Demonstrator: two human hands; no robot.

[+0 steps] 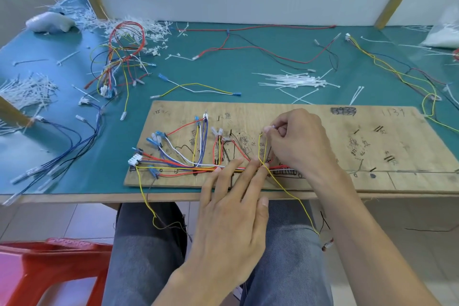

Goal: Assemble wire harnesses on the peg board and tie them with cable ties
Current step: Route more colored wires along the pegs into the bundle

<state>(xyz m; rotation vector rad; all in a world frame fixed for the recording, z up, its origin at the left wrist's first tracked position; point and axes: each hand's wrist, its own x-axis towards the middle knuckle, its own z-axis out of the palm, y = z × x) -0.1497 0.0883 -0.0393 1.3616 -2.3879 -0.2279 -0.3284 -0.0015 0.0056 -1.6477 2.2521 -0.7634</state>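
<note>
**Clerk:** Item one, the base?

**Checker:** Peg board (323,131), bare wood with pen marks, lying flat at the near edge of the green worktop (248,62).

**Clerk:** Item two, on the board?

**Checker:** Wire bundle (188,169) in red, blue, white and yellow. It runs along the board's near edge from a white connector (135,158) at the left end. Branches rise from it to blue and clear terminals.

**Clerk:** Left hand (231,211)?

**Checker:** Palm down, fingers straight. The fingertips press on the bundle near its middle. The grip is slack and closed round nothing.

**Clerk:** Right hand (298,141)?

**Checker:** Just right of the left fingertips, over the board. Its fingers are curled, and the grip pinches the top of a yellow wire (283,187) between thumb and forefinger.

**Clerk:** Route of that wire?

**Checker:** Down from the pinch to the left fingertips, where it crosses the bundle. From there it goes off the board's near edge and hangs over the person's lap.

**Clerk:** Stock on the worktop?

**Checker:** Cable ties (295,81), white, in a loose heap behind the board. At the back left lies a drift of white tie offcuts (139,27), and just in front of it a tied harness (116,64). Blue leads (74,146) lie to the left of the board. Red and black leads (248,49) are spread across the back.

**Clerk:** Off the worktop?

**Checker:** Red plastic stool (49,268), lower left.
</note>
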